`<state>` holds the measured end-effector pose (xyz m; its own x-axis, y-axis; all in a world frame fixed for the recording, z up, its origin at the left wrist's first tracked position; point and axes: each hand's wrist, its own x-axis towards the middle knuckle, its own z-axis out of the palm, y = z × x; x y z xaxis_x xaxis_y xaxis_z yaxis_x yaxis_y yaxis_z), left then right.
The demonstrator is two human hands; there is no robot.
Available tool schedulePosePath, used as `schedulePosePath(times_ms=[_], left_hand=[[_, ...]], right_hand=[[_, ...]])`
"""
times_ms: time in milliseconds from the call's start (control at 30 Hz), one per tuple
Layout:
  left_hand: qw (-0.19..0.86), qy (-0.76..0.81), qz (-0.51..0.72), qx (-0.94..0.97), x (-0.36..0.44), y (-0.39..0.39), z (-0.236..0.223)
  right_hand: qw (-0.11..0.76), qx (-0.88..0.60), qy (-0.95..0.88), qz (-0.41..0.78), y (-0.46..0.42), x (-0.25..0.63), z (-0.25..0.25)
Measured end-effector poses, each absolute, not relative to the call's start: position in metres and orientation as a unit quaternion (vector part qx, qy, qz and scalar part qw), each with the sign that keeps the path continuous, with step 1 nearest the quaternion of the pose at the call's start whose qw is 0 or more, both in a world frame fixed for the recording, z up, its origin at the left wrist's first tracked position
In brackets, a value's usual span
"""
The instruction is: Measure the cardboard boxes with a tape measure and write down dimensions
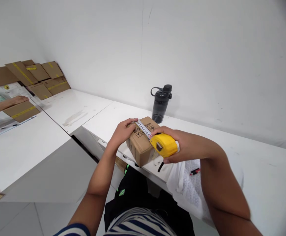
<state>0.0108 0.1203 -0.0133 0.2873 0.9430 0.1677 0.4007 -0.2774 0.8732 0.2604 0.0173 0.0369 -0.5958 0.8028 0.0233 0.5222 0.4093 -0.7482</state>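
Note:
A small brown cardboard box point(138, 148) with dark print stands near the front edge of the white table. Across its top lies the white blade point(144, 128) of a tape measure, its numbers facing up. My right hand point(182, 144) is wrapped round the yellow tape measure case point(164, 144) at the box's right side. At the far left edge of the top, my left hand point(123, 131) pinches the end of the blade against the box with thumb and forefinger. A short black strap point(160, 167) hangs below the case.
Behind the box stands a dark shaker bottle point(160, 103). Printed papers in clear plastic point(182, 183) and a red-black pen point(195, 171) lie under my right forearm. Farther left, another person's hand point(20, 99) rests on a taped carton point(22, 112), near stacked cardboard point(55, 86) against the wall.

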Motion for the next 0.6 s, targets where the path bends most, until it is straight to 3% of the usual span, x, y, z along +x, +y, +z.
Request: schedulePosePath(times_ms=[233,600], left_hand=[[0.369,0.473,0.348,0.720,0.011,0.119,-0.013],[0.364,0.464,0.351,0.728,0.009,0.120,-0.016]], right_hand=[[0.146,-0.433,-0.813,0.362,0.002,0.267,0.046],[0.144,-0.425,-0.809,0.379,0.009,0.262,0.038]])
